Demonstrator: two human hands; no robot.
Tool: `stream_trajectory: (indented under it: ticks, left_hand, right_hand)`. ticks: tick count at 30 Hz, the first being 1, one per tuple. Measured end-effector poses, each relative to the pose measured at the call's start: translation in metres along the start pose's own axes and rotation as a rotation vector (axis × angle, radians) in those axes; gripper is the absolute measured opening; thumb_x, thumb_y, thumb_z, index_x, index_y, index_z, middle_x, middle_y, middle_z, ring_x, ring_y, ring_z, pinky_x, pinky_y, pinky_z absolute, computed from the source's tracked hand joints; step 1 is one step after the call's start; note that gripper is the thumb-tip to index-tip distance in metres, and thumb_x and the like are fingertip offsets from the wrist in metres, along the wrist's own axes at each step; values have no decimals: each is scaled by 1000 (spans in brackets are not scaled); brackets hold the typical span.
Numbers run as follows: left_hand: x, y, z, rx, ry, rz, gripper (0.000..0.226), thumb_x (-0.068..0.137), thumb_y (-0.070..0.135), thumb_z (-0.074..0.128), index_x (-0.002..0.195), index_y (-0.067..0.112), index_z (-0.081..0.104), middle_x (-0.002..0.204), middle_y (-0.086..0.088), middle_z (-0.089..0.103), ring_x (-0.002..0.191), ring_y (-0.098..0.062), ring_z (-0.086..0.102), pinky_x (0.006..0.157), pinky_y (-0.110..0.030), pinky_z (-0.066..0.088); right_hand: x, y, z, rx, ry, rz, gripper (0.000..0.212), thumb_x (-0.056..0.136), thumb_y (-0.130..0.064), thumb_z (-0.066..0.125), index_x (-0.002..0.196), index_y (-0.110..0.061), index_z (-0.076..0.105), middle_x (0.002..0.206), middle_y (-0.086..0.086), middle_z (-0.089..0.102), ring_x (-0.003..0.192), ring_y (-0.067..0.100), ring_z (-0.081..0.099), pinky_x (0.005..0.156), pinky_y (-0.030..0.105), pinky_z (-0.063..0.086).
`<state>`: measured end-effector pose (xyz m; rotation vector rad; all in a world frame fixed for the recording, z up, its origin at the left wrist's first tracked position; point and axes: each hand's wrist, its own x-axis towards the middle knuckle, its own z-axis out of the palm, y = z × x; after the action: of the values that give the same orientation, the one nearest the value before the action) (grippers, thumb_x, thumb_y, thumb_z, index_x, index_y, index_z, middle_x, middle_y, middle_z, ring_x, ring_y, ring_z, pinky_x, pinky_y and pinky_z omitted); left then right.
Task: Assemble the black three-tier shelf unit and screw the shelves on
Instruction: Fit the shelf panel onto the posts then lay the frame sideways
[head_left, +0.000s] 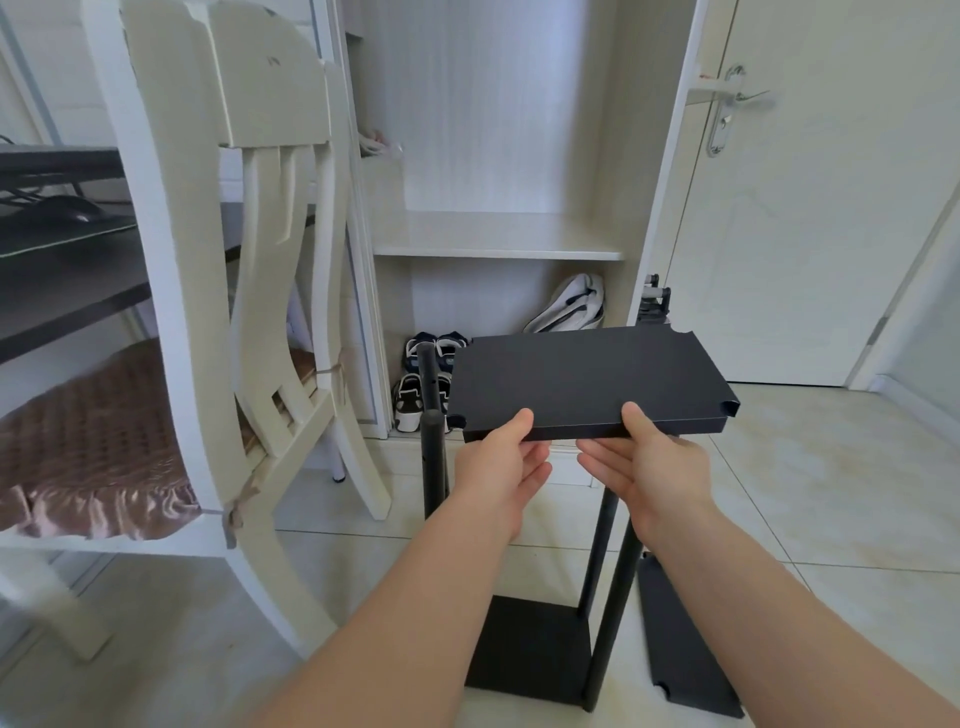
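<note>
I hold a black shelf (587, 379) in the air by its near edge. My left hand (498, 460) and right hand (652, 462) each pinch it, thumb on top, fingers beneath. It hangs above the posts (434, 457) that rise from the bottom shelf (530, 644) on the floor (831, 519). A third shelf (680, 639) lies just right of it.

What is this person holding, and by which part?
A black shelf panel, by its near long edge: the left hand and the right hand each pinch it, thumbs on top, fingers underneath.
</note>
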<state>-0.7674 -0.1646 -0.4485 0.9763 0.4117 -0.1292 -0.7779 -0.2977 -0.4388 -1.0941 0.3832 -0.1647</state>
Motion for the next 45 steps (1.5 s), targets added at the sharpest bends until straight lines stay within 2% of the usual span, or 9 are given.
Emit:
stream_trajectory:
  ticks: [6,14,19,29,34,37,40,42,45]
  left_hand:
    - [11,2,-7,5,36,-25,24,90,26,73,109,13,67,90,-5,75,76,-12,70,65,-26,57]
    - [16,6,-20,-9,99,-21,18,90,24,73,100,10,68,79,-5,74,67,-12,68,62,-27,57]
    - [14,9,-29,-7,124,-12,20,91,23,72,105,10,66,90,-9,73,74,-15,68,65,-28,57]
    - [11,19,-41,-22,166,-19,23,91,22,72,106,8,63,91,-11,72,76,-16,69,63,-29,57]
    - [11,21,-43,-41,157,-33,26,91,19,72,109,6,60,93,-13,69,78,-18,68,62,-30,56]
    - [9,22,-44,-56,147,-48,29,90,18,72,112,5,60,95,-14,69,80,-18,68,63,-30,57]
    - [7,24,-45,-72,130,-61,31,90,17,72,115,3,60,97,-14,69,81,-18,68,64,-31,57]
    - [6,25,-46,-76,131,-63,31,91,17,72,116,3,60,97,-13,68,82,-18,68,66,-31,57]
    - [5,26,-46,-79,132,-62,30,91,17,71,116,3,60,96,-13,68,81,-18,67,66,-31,58]
  right_hand:
    - [7,8,9,-21,22,16,17,100,-21,63,101,-5,59,87,24,74,77,31,77,63,35,64]
    - [8,22,22,-42,29,45,21,99,-22,64,103,-2,60,89,24,74,75,30,77,62,35,64]
    - [4,27,29,-52,20,63,20,100,-22,64,104,-2,59,89,24,74,74,28,77,58,32,63]
    - [2,34,38,-55,-38,95,23,98,-23,65,108,-3,59,90,23,74,76,29,77,62,36,63]
    - [4,30,31,-105,-85,115,28,98,-29,66,112,-5,61,94,22,74,81,28,77,68,41,63]
    - [6,23,20,-191,-41,67,36,98,-40,62,107,-5,63,91,19,75,77,28,77,63,38,63]
    - [8,15,5,-311,50,-9,47,101,-46,50,100,-2,65,85,16,76,73,28,76,64,39,64]
    - [11,9,-6,-348,124,-63,45,102,-39,43,96,-2,66,80,15,75,67,27,74,64,38,62]
    - [17,2,-22,-426,199,-169,21,98,-19,45,92,-8,63,87,13,73,61,22,70,57,31,54]
